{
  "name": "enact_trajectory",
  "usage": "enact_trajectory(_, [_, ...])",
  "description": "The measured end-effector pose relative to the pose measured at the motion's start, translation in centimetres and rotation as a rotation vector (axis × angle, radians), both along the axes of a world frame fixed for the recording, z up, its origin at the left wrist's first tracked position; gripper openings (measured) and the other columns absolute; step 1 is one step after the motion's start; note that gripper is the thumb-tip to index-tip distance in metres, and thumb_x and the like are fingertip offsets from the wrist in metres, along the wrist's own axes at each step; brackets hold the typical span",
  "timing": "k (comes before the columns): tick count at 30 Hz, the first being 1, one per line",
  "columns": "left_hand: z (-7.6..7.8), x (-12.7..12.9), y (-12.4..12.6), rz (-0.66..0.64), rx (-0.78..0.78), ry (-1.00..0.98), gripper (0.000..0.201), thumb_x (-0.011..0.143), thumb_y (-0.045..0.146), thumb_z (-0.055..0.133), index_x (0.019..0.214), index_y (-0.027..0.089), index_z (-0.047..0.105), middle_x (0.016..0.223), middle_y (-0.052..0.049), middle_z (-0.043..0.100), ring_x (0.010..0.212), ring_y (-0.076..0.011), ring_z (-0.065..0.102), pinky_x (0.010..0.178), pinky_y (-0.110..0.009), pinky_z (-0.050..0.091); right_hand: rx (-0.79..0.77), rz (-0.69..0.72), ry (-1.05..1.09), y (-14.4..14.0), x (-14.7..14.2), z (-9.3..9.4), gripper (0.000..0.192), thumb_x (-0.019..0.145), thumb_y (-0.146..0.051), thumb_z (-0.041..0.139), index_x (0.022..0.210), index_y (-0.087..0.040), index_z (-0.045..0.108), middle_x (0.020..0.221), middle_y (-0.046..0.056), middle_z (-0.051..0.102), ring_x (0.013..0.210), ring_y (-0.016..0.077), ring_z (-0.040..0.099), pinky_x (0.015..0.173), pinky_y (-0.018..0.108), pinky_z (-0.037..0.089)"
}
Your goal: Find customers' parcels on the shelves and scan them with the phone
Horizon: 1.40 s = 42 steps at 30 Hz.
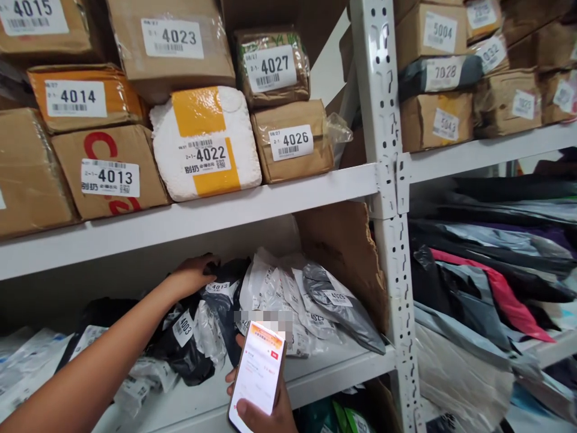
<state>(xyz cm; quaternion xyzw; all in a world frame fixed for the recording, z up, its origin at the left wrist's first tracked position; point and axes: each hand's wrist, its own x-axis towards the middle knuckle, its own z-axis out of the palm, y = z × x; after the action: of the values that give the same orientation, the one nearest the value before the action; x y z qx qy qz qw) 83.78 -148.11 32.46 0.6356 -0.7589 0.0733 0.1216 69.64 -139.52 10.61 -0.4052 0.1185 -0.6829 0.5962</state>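
Note:
My left hand [195,278] reaches onto the lower shelf, its fingers curled over the top edge of a black mailer bag [220,304] labelled 4013; the fingertips are partly lost against dark plastic. Beside it lies another black mailer bag [183,349], labelled 4003. To the right lean several white and clear mailer bags [270,288] and a grey mailer bag [327,288]. In front of the shelf, my right hand [265,415] is closed around a smartphone [256,376], its screen lit and facing me, the thumb on the lower part of the glass.
Above, a white shelf [279,191] carries labelled cardboard boxes [293,129] and a white wrapped parcel [166,144]. A perforated metal post [383,108] stands right of centre, with a torn cardboard sheet [342,252] beside it. Further mailer bags [491,288] are stacked beyond the post.

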Motion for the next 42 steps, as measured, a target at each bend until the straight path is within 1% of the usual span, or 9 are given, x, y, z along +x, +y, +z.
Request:
enact_trajectory(8, [0.1,-1.4,0.0,-0.225,0.037,0.093,0.040,0.077,0.027,0.033,0.100,0.018,0.065,0.111,-0.003,0.066,0.105,-0.0161,0.057,0.093,-0.025,0.041,-0.009,0.028,0.018,-0.7,1.0,0.7,0.079,0.051,-0.053,0.074,0.115,-0.016,0.048,0.084,0.012,0.070,0.071,0.0254,0.061,0.070,0.044,0.045])
enact_trajectory(10, [-0.5,-2.4,0.1,-0.201,0.052,0.012,0.039,0.077,0.026,0.032,0.092,0.019,0.067,0.104,-0.005,0.068,0.099,-0.0180,0.060,0.091,-0.029,0.043,0.012,0.027,0.002,-0.9,1.1,1.3,0.075,0.050,-0.053,0.075,0.111,-0.017,0.050,0.085,0.011,0.071,0.073,0.0253,0.062,0.072,0.044,0.045])
enact_trajectory(13, [-1.4,-3.6,0.5,-0.151,-0.002,-0.100,0.029,0.071,0.027,0.048,0.089,0.019,0.068,0.105,-0.010,0.066,0.097,-0.0265,0.059,0.089,-0.039,0.044,0.087,-0.001,-0.005,-0.9,0.6,2.0,0.060,0.048,-0.050,0.079,0.094,-0.018,0.059,0.086,0.011,0.071,0.075,0.0249,0.063,0.072,0.040,0.047])
enact_trajectory(16, [-2.1,-4.0,0.8,-0.337,0.020,-0.149,0.029,0.064,0.015,0.052,0.087,0.021,0.068,0.115,-0.006,0.060,0.105,-0.0223,0.055,0.095,-0.032,0.039,0.166,-0.052,-0.036,-0.9,-0.3,2.4,0.057,0.046,-0.045,0.082,0.092,-0.018,0.059,0.087,0.010,0.072,0.078,0.0250,0.065,0.072,0.039,0.049])
enact_trajectory(18, [-2.3,-3.9,0.9,-0.447,0.086,-0.163,0.026,0.064,0.012,0.051,0.082,0.021,0.068,0.105,-0.003,0.063,0.096,-0.0165,0.058,0.088,-0.024,0.041,0.178,-0.084,-0.057,-1.0,-1.1,2.7,0.058,0.047,-0.042,0.083,0.094,-0.019,0.058,0.089,0.010,0.072,0.080,0.0257,0.066,0.072,0.039,0.051])
enact_trajectory(23, [-3.0,-4.1,0.8,-0.332,0.061,-0.118,0.028,0.078,0.025,0.040,0.067,0.016,0.064,0.084,-0.008,0.063,0.078,-0.0193,0.058,0.075,-0.031,0.043,0.169,-0.099,-0.045,-1.3,-3.0,3.4,0.065,0.050,-0.035,0.083,0.105,-0.019,0.053,0.089,0.009,0.073,0.080,0.0252,0.066,0.072,0.038,0.051])
enact_trajectory(27, [-3.2,-4.0,0.4,-0.254,0.097,-0.075,0.020,0.065,0.035,0.063,0.069,0.016,0.063,0.083,-0.007,0.063,0.077,-0.0209,0.057,0.068,-0.029,0.043,0.070,-0.016,0.046,-0.7,-3.4,2.8,0.076,0.057,-0.038,0.078,0.121,-0.015,0.046,0.090,0.011,0.072,0.079,0.0242,0.065,0.074,0.039,0.049])
enact_trajectory(33, [-2.6,-2.5,-0.2,-0.380,0.214,-0.055,0.017,0.058,0.023,0.070,0.072,0.017,0.063,0.093,-0.003,0.060,0.086,-0.0158,0.056,0.075,-0.023,0.042,0.064,-0.013,0.103,-0.7,-2.4,1.1,0.072,0.054,-0.041,0.079,0.116,-0.015,0.051,0.089,0.012,0.072,0.076,0.0255,0.064,0.072,0.041,0.047])
enact_trajectory(42, [-3.1,-2.5,0.7,-0.412,0.180,-0.082,0.012,0.061,0.018,0.059,0.072,0.017,0.056,0.090,-0.004,0.053,0.086,-0.0175,0.052,0.079,-0.027,0.041,0.207,0.231,-0.150,-1.3,-2.6,3.6,0.070,0.053,-0.028,0.080,0.116,-0.015,0.054,0.094,0.012,0.073,0.073,0.0215,0.068,0.063,0.032,0.051])
